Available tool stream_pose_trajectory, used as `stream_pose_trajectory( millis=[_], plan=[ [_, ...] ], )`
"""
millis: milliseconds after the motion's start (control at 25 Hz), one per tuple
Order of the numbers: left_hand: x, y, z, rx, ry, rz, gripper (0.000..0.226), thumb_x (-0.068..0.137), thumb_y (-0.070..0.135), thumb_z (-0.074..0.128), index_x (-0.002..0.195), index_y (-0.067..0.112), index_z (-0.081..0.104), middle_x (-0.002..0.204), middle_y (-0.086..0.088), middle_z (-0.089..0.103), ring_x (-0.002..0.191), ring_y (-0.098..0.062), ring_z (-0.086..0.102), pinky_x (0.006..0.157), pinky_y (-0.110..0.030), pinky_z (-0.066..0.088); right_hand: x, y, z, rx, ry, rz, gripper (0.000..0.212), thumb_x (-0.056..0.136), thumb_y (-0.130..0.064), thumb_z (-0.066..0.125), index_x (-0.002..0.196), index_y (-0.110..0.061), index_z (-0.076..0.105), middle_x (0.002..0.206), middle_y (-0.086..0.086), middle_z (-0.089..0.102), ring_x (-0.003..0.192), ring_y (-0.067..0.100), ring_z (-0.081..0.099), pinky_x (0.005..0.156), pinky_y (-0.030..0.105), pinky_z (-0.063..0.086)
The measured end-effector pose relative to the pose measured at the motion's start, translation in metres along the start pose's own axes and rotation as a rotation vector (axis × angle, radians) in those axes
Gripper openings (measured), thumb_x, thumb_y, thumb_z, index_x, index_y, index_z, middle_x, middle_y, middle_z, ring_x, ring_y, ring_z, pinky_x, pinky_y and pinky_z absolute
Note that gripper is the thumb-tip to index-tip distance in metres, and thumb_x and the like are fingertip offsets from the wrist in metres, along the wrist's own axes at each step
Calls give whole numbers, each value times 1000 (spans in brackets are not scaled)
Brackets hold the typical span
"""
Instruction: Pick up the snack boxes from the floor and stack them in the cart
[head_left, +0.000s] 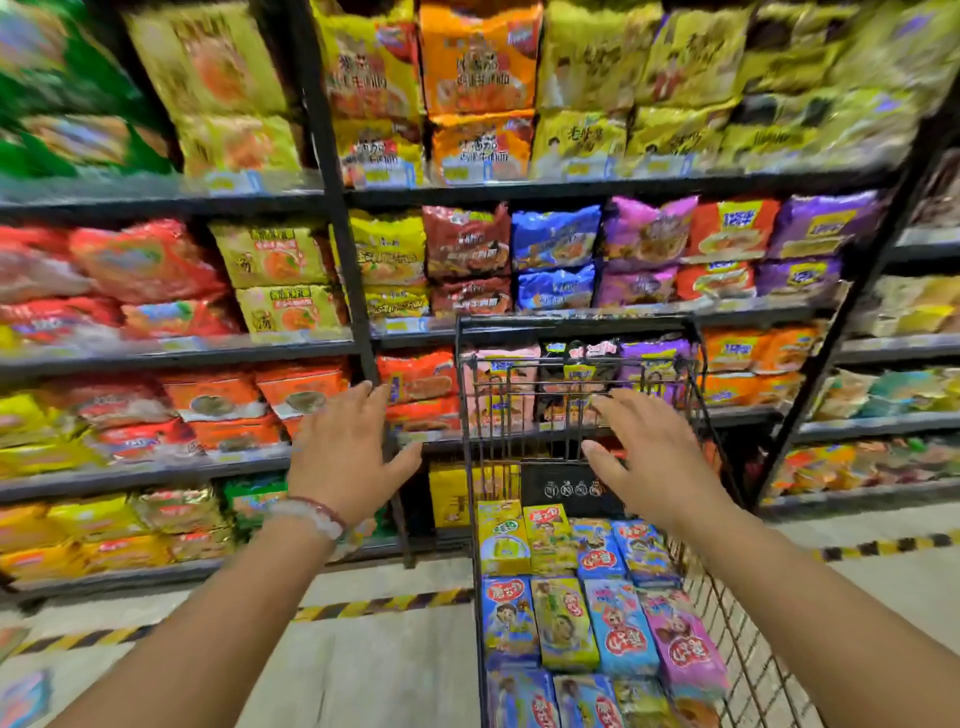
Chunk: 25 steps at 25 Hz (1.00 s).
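The left hand (345, 452), with a beaded bracelet at the wrist, hovers just left of the black wire shopping cart (727, 613), fingers spread and holding nothing. The colourful cardboard snack boxes (597, 613) lie flat in rows inside the cart, long axes running away from the person. The right hand (649, 462) hangs above the cart's far end, nearer those boxes, fingers likewise spread and empty.

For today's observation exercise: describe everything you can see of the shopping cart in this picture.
The shopping cart is a dark wire basket with thin bars and a solid top rail, standing on the floor before the shelves. A black panel with white symbols sits at its far end. Colourful snack boxes lie flat in neat rows inside. Both hands, left and right, hover open above it, not touching.
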<state>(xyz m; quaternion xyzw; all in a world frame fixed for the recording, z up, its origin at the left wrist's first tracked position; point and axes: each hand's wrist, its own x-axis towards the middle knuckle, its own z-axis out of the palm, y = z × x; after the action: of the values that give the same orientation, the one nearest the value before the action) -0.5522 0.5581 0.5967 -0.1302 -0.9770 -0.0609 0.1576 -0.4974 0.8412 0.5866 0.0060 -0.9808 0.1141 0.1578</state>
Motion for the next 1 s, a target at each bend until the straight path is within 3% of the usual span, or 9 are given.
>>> stream_pose_trajectory(
  millis=[160,280,480,760,880,1000],
  plan=[
    [-55,-16,-52,51,75,-46,83,71,65,26,128,12,53,129,-11,54,118,-32,49,97,-47,38,-39,-20,-33,-61,24,-73,67,88,-58,27,146,-24,31,148,2,31,138,21,22,113,38,16],
    [-96,-20,-74,81,118,-76,82,71,65,27,120,7,57,116,-14,61,106,-35,56,89,-49,45,-60,-23,-56,-97,43,-118,61,94,-56,29,147,-26,27,149,3,29,138,22,20,114,39,12],
    [-158,0,-97,106,135,-221,71,85,56,48,140,11,41,141,-12,44,130,-31,38,106,-47,30,-97,-22,-86,-89,69,-186,58,96,-50,35,147,-23,27,146,5,29,136,24,21,112,39,12],
    [-231,11,-120,241,223,-311,73,79,55,40,135,8,47,135,-15,50,122,-35,48,97,-52,38,-121,-44,-100,-19,125,-365,66,96,-52,32,148,-13,23,149,10,29,138,28,21,113,41,12],
    [-265,-10,-139,261,280,-458,69,82,52,45,137,9,45,141,-16,44,129,-33,40,103,-53,30,-124,-77,-99,14,175,-426,71,90,-55,25,146,-11,29,146,14,33,135,32,26,111,40,12],
    [-309,-37,-160,309,289,-607,67,87,49,51,141,11,38,146,-14,36,134,-31,31,107,-51,25,-134,-122,-93,15,152,-484,66,95,-55,24,148,-15,24,149,12,27,138,30,20,112,41,11]
  ],
)
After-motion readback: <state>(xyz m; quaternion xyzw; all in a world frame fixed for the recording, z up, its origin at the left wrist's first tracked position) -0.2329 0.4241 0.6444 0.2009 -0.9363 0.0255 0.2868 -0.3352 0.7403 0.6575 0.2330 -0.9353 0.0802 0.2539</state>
